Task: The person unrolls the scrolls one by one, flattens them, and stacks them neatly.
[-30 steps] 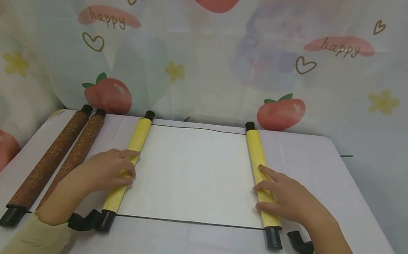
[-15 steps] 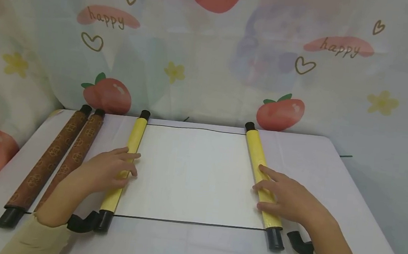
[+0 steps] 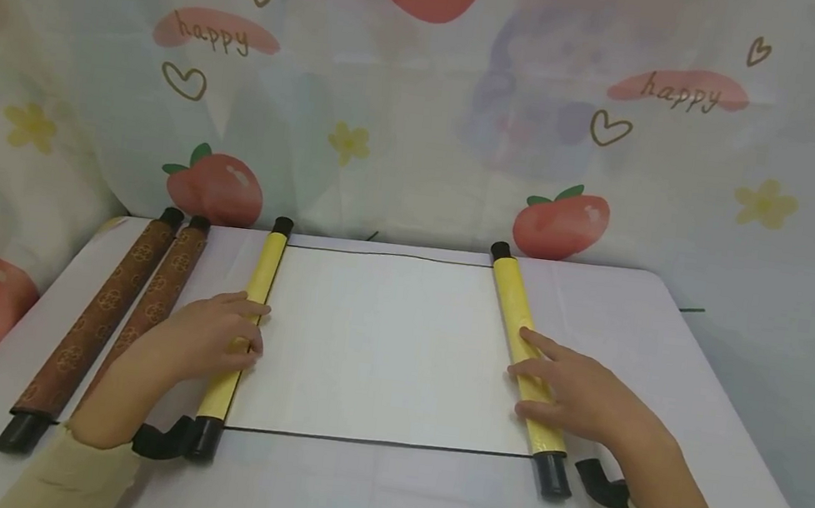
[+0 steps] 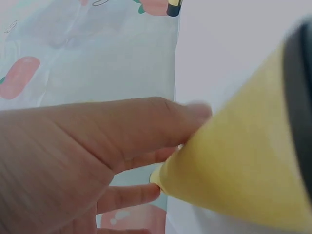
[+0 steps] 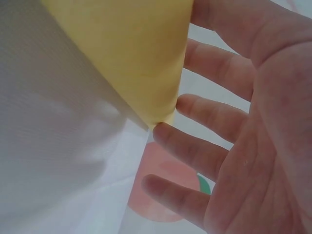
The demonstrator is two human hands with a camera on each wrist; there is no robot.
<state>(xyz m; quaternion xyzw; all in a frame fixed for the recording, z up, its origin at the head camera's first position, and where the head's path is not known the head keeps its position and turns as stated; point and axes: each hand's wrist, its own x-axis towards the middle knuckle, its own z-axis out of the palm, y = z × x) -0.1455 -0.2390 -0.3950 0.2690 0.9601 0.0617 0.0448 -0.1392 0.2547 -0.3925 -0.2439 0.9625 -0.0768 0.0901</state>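
- Hands lie flat: the left hand (image 3: 213, 334) rests its straight fingers on the left yellow roller (image 3: 242, 327), the right hand (image 3: 573, 390) on the right yellow roller (image 3: 525, 360).
- Between them the white sheet (image 3: 385, 348) lies open mid-table; I'd roll both ends evenly, keeping them parallel.
- Two brown scrolls (image 3: 114, 313) lie at nine o'clock.
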